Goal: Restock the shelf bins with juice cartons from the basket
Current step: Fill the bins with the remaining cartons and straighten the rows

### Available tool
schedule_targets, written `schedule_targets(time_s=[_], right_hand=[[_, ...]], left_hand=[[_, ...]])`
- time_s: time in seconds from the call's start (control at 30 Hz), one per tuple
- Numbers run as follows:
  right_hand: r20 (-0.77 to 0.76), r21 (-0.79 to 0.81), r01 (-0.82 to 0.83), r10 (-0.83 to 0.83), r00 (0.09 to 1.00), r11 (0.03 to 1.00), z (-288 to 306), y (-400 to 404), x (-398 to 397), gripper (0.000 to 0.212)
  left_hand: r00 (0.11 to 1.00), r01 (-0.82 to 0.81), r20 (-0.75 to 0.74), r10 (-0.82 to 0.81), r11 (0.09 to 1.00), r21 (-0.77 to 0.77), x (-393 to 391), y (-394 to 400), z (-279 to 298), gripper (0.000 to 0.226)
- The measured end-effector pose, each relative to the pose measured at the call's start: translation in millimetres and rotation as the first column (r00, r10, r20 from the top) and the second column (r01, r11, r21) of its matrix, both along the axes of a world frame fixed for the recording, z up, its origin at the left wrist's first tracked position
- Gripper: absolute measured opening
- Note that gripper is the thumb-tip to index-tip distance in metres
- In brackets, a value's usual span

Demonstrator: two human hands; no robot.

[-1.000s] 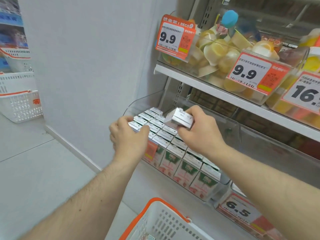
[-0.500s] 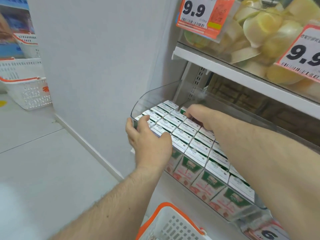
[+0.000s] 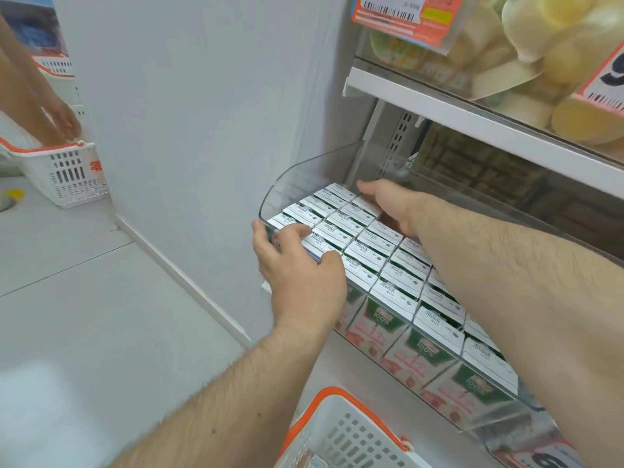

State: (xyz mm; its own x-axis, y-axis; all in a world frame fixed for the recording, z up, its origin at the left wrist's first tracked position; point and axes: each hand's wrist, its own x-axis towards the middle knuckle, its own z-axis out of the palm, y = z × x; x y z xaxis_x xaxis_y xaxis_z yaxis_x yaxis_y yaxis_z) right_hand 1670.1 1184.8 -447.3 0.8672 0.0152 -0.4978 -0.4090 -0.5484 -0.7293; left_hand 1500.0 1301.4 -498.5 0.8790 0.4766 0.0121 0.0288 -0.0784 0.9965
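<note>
While a second white basket (image 3: 67,173) sits far off on the floor at the left edge with another person's hand (image 3: 64,121) at its rim, the work itself happens at the clear shelf bin (image 3: 304,170) further right. At the bin's near left corner the left hand (image 3: 300,275) holds the front wall, thumb on the outer face and fingers curled over the edge onto the nearest carton tops. Inside the bin the juice cartons (image 3: 368,251) stand upright in tight rows, white tops up, green and red fronts showing through the plastic. Toward the back, the right hand (image 3: 388,204) lies fairly flat with fingers extended on the rearmost cartons; I cannot tell whether it pinches one or only presses it level. Below, at the bottom edge, the orange-rimmed basket (image 3: 344,434) holds whatever stock remains, mostly out of view. The risk, as I judge it, is in the packing: the rows look full, so forcing a carton down could dent it or tip its neighbours. Pulling on the front wall might also shift the bin off the shelf (image 3: 472,116) edge.
</note>
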Motion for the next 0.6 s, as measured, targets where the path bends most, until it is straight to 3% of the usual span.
schedule_targets(time_s=[0.3,0.43,0.5,0.6], right_hand=[[0.029,-0.032,0.04,-0.039,0.999,0.999,5.5,-2.3,-18.3,0.048],[0.146,-0.278,0.017,0.025,0.989,0.96,7.6,-3.0,-33.9,0.061],[0.268,-0.38,0.026,0.083,0.96,0.925,10.8,-5.2,-45.3,0.061],[0.444,-0.569,0.068,0.236,0.865,0.82,17.8,-12.4,-65.6,0.053]], left_hand=[[0.999,0.026,-0.024,-0.026,1.0,0.007,-1.5,2.9,3.3,0.037],[0.998,-0.032,-0.047,0.042,0.982,0.186,-5.1,4.5,4.2,0.046],[0.997,-0.083,0.033,0.077,0.953,0.293,-10.8,3.7,6.1,0.052],[0.987,-0.068,0.16,0.002,0.912,0.405,-24.8,1.7,10.4,0.053]])
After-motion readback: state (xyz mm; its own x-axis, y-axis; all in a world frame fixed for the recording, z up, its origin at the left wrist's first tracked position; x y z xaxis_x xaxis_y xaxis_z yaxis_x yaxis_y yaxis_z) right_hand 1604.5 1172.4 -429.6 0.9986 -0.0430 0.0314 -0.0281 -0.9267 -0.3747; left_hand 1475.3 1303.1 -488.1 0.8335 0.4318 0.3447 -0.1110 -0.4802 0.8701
